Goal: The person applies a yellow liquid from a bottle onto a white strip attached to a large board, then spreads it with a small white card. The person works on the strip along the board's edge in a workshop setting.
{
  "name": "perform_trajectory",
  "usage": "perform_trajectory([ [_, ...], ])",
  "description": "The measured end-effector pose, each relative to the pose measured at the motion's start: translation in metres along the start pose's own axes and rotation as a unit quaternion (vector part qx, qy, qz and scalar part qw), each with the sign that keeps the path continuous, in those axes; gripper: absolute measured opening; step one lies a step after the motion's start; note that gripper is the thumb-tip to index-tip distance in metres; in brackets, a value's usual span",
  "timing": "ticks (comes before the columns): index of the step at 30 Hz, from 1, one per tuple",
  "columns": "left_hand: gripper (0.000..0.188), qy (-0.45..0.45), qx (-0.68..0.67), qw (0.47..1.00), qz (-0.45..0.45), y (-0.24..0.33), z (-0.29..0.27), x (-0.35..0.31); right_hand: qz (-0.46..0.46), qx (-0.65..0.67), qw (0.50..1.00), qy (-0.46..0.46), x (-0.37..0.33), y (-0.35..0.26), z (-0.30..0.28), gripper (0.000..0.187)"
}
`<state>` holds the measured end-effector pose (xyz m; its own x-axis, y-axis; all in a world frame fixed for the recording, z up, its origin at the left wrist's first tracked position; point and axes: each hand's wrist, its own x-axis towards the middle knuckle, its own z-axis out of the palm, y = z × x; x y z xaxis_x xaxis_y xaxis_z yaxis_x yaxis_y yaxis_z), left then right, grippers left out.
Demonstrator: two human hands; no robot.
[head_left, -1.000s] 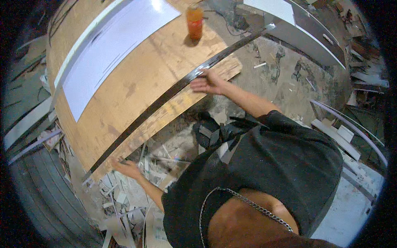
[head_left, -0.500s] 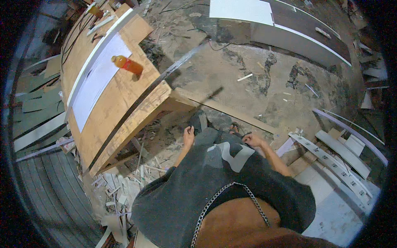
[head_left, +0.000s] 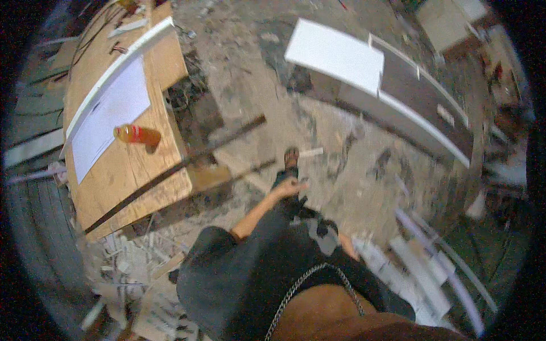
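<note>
My left hand hangs in front of my body above my stepping leg, blurred, with at least one finger stretched out and nothing seen in it. Only a short stretch of my right arm shows beside the dark shirt; its fingers are hidden. The wooden workbench is the nearest furniture on my left, apart from the hand. On it stand or lie a bottle of orange drink, a white sheet, a long white strip and a hammer.
A long dark bar juts past the bench corner. Ahead on the right is a low dark cabinet topped by a white panel. Loose white strips lie at right, and scraps litter the floor beside the bench.
My view has turned and shifted, so the cabinet sits lower. My left hand has swung forward and one foot is stepping ahead. The right arm has dropped back, mostly out of sight.
</note>
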<state>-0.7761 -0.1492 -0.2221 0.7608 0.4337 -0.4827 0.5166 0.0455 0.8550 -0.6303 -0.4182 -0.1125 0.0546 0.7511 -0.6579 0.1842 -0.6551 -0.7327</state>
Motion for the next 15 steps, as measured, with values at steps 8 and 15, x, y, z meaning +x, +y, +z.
perform_trajectory([
  [8,0.036,0.123,-0.268,0.949,-0.107,0.148,-0.065,0.096,-0.102,-0.281,0.953,-0.055,0.180,-0.105,-0.174,0.040],
  [15,0.035,0.440,-0.511,0.725,-0.140,0.192,-0.143,0.196,-0.299,0.034,0.913,-0.276,0.399,-0.122,-0.274,0.042],
])
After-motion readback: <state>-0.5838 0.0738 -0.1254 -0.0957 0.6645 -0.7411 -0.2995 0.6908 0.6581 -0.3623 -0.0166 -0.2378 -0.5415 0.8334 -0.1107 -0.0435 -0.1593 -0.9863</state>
